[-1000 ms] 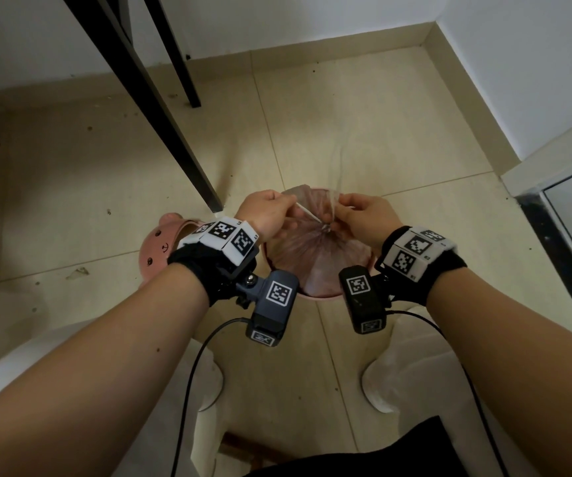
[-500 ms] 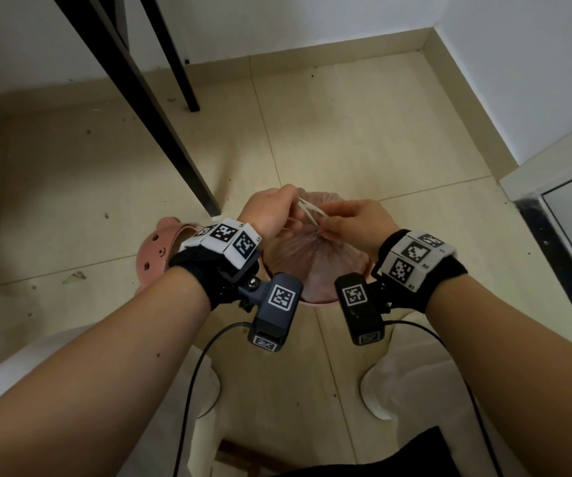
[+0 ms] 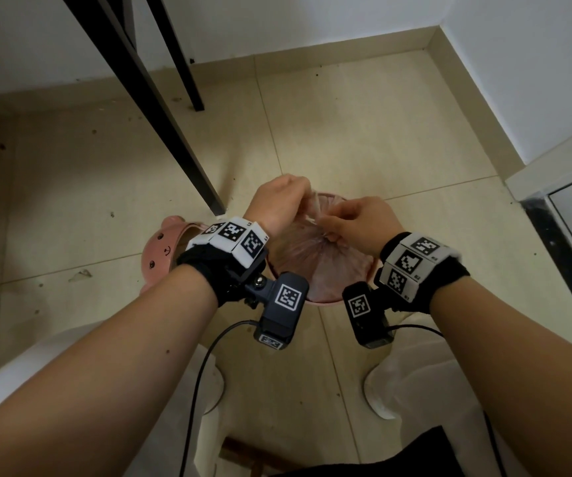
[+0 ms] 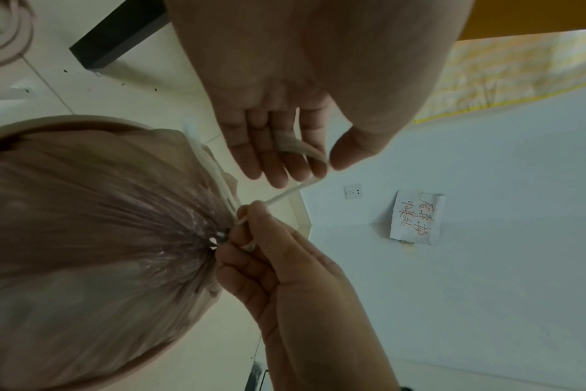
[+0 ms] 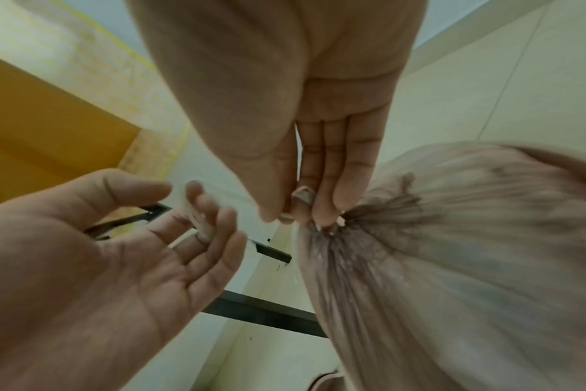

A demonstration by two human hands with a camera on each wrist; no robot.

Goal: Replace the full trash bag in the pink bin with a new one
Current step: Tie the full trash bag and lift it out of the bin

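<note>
Tiled floor (image 3: 363, 132), one pink bin (image 3: 324, 302), one trash bag (image 3: 325, 266); right hand (image 3: 360, 223) pinching its neck, left hand (image 3: 279, 201) spread.

Beige tiled floor (image 3: 363, 132), white walls (image 3: 535, 63) meeting in a corner, slanted black furniture legs (image 3: 160, 132), dim light

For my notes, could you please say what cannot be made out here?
- Trash bag contents: every view, hidden by gathered plastic.
- Drawstring knot, if any: right hand's pinch covers it, wrist views.
- Pink bin body: head view, behind bag and wrist cameras.
- Handwritten note: left wrist, too small.
</note>
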